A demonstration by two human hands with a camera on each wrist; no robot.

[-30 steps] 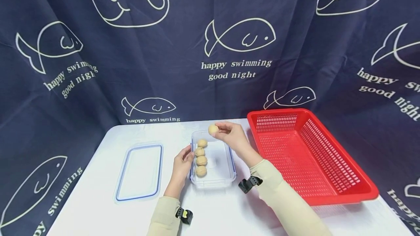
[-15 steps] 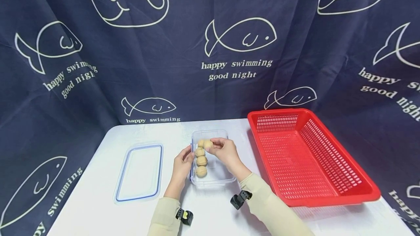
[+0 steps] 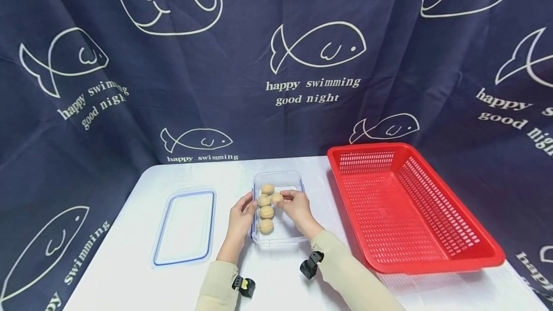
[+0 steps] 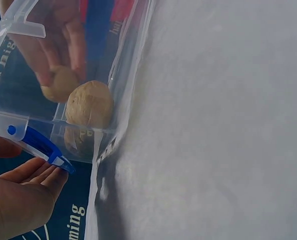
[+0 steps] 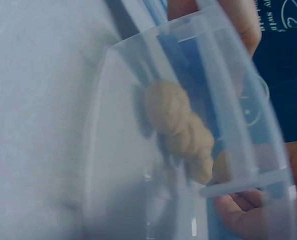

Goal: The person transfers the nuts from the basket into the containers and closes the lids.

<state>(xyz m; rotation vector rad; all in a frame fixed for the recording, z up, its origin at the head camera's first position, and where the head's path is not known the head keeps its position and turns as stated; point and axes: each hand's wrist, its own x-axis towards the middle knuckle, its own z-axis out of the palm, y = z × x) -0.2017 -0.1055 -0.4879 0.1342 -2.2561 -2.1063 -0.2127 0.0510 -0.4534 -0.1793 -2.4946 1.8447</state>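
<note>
A clear plastic food container (image 3: pixel 284 240) with blue clips stands at mid-table. Along its left wall runs a row of several walnuts (image 3: pixel 266 226). My right hand (image 3: pixel 300 209) reaches inside and pinches another walnut (image 3: pixel 277 198) between thumb and fingers, just right of the row's second walnut from the back. In the left wrist view this held walnut shows through the clear wall, beside a nearer walnut (image 4: pixel 90 104). My left hand (image 3: pixel 237 217) holds the container's left side, its fingers up against a blue clip (image 4: pixel 44 145).
To the left, the clear lid (image 3: pixel 183 227) with a blue seal lies flat on the white table (image 3: pixel 142 282). A large red slotted basket (image 3: pixel 399 215) stands on the right, close to the right forearm. A dark blue curtain (image 3: pixel 242 109) with fish drawings hangs behind.
My right hand has brought the walnut from above the container's back right rim down and toward me, into the container beside the row. My left hand stays at the container's side.
</note>
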